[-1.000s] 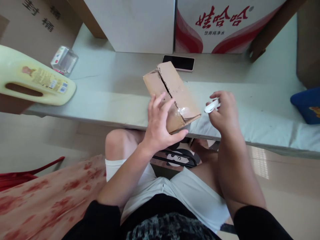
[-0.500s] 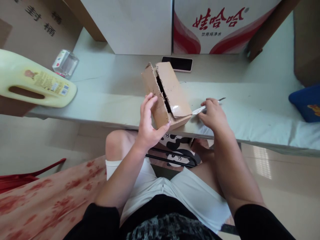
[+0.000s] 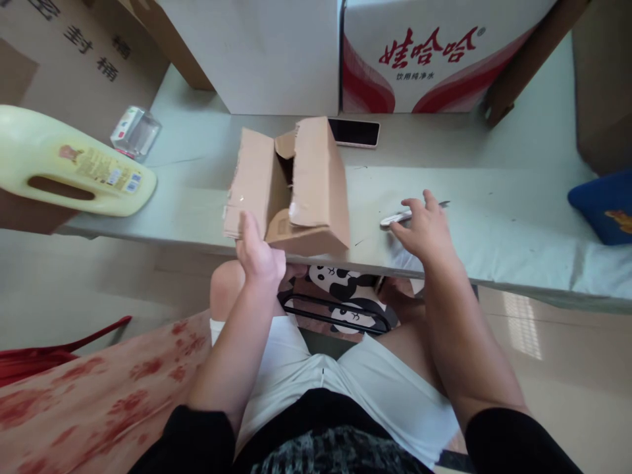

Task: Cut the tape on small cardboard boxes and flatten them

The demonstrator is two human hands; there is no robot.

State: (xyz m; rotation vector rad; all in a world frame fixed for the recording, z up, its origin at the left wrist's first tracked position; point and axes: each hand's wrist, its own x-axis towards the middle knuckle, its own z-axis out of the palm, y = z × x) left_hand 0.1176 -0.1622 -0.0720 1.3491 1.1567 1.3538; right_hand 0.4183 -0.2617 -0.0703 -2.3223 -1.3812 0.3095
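A small cardboard box (image 3: 312,174) stands near the table's front edge. Its left flap is folded outward and a dark gap shows along the top; what lies inside is hidden. My left hand (image 3: 260,253) grips that flap, thumb on top and the other fingers out of sight beneath. To the right, a white-handled knife (image 3: 395,218) rests on the tablecloth with its dark blade tip pointing right. My right hand (image 3: 424,224) hovers over the knife with fingers spread, touching it or just above it; I cannot tell which.
Behind the box lies a phone (image 3: 356,133), in front of large white cartons (image 3: 429,62). A yellow jug (image 3: 74,164) and a clear plastic container (image 3: 135,133) are at the left. A blue bin (image 3: 602,207) stands at the right edge of the table (image 3: 503,243).
My left hand has moved left and pulled the box's left flap outward, widening the gap and turning the box. My right hand has loosened its fingers from the knife.
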